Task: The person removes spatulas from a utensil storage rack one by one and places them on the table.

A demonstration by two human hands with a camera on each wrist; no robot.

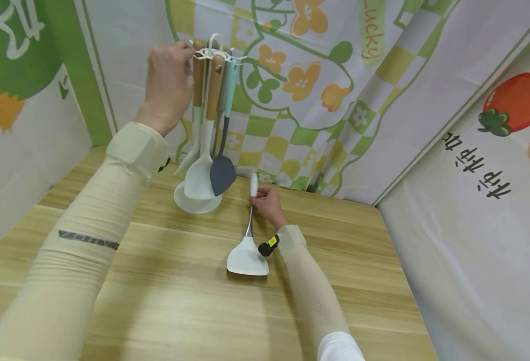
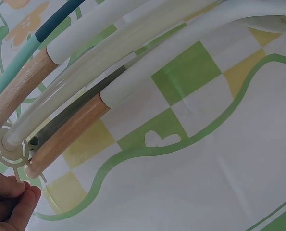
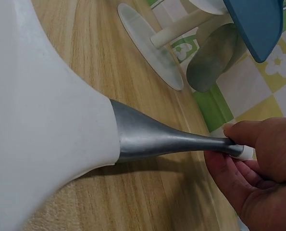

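In the head view my left hand (image 1: 168, 75) is raised to the top of a white utensil rack (image 1: 213, 51). The left wrist view shows its thumb and fingertips pinching a prong at the edge of the rack's ring (image 2: 10, 151). My right hand (image 1: 268, 204) holds a white-headed spatula (image 1: 248, 256) near where the white handle meets the metal neck. The spatula's broad head points toward me, low over the table. In the right wrist view, thumb and fingers (image 3: 219, 178) close around the end of the metal neck (image 3: 162, 137).
Several utensils hang from the rack, among them a wooden-handled white turner (image 1: 199, 178) and a dark blue-grey turner (image 1: 223, 175) with a mint handle. The rack's round white base (image 1: 197, 204) stands on the wooden table (image 1: 337, 281). A patterned curtain (image 1: 274, 130) hangs close behind.
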